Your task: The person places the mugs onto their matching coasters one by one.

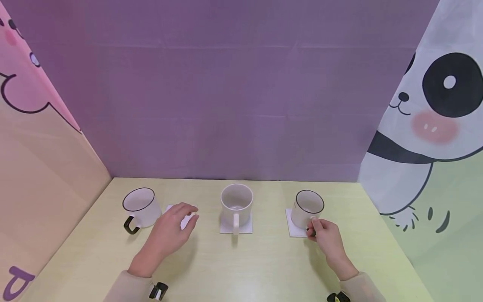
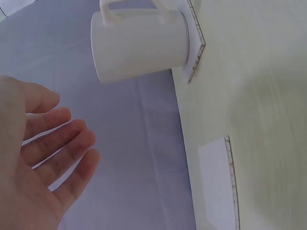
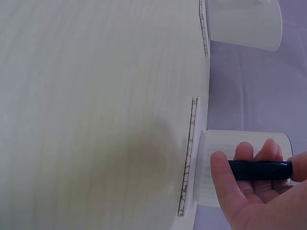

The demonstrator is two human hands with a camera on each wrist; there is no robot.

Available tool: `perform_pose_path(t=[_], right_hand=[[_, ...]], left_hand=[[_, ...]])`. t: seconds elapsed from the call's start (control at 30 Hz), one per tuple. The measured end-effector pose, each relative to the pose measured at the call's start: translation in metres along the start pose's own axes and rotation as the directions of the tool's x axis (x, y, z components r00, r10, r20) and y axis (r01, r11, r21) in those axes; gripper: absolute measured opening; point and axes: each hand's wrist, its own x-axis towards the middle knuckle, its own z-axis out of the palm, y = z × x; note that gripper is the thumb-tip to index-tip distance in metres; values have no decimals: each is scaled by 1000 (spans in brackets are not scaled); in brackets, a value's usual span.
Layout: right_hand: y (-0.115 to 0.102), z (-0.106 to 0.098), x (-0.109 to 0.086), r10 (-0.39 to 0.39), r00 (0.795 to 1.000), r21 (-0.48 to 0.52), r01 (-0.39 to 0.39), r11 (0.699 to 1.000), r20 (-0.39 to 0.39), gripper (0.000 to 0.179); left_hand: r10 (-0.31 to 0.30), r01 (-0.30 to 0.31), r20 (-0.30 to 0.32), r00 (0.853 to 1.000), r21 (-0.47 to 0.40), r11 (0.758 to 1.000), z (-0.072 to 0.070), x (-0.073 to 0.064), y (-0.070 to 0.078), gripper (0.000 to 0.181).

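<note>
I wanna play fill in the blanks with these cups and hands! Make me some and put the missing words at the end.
1. The right hand grips the right mug by its ____.
2. The colour of the middle mug is ____.
3. The leftmost mug stands right on the ____, next to a coaster.
4. Counting them all, the head view shows ____ mugs.

Missing words: handle; white; table; three.
</note>
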Motion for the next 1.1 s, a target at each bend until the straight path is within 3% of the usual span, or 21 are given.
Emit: perform_pose_path(t=[0.5,0.63,0.77,1.1], right_hand=[[1,-1,1,4,1000,-2,-4,1000,6,33],[0,-1,0,6,1000,4,-6,1000,5,33],[0,-1,0,7,1000,8,-7,1000,7,32],[-2,-1,-1,8,1000,5,-8,1000,10,33]], left_hand=[[-107,107,1,994,4,994,-8,-9,-20,14],[-137,136,-23,990,-18,991,-11,-10,-26,13],[-154,155,-55,986,17,988,-17,-12,-30,15],[-140,145,-140,980,26,989,-31,-17,-47,13]])
